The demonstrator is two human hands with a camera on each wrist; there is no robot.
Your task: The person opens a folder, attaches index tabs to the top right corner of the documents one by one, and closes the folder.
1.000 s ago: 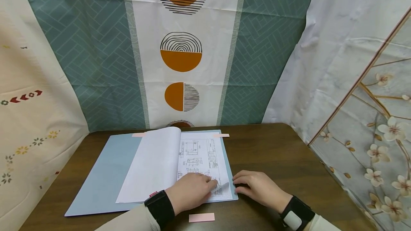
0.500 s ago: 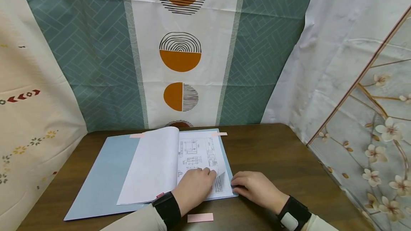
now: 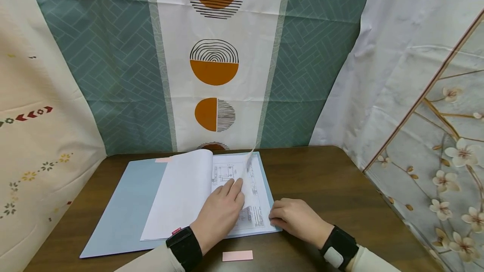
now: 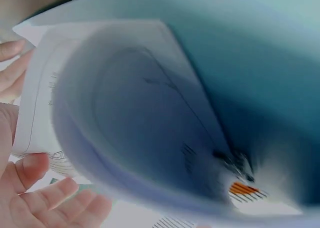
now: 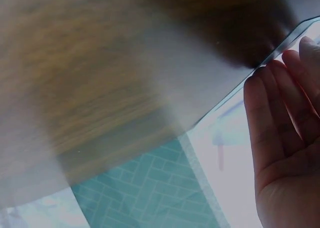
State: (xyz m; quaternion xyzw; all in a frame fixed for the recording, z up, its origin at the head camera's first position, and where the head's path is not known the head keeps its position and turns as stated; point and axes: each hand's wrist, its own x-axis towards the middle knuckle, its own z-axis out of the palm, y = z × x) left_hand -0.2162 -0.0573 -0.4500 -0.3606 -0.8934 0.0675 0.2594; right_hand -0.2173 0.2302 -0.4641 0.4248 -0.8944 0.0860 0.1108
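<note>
A light-blue folder (image 3: 124,205) lies spread on the table, with a stack of papers on its right side. Pages folded over to the left show a blank white face (image 3: 181,196). Against a lifted sheet (image 3: 247,179), my left hand (image 3: 219,211) reaches with index and middle fingers extended; the sheet stands up along its right part. A technical drawing (image 3: 253,215) shows beneath it. In the left wrist view, the bent page (image 4: 115,103) curves in front of the palm. My right hand (image 3: 296,219) rests at the folder's lower right edge, fingertips touching it.
A pink paper strip (image 3: 237,256) lies on the dark wooden table (image 3: 310,171) near the front. Another pink strip (image 3: 162,160) sticks out at the papers' top left. A metal clip (image 4: 235,163) shows inside the folder. Patterned cloths (image 3: 317,53) hang behind and beside the table.
My left hand has moved from the page's lower right corner upward, raising the sheet from lying flat to standing. The right hand has shifted slightly left along the folder's edge.
</note>
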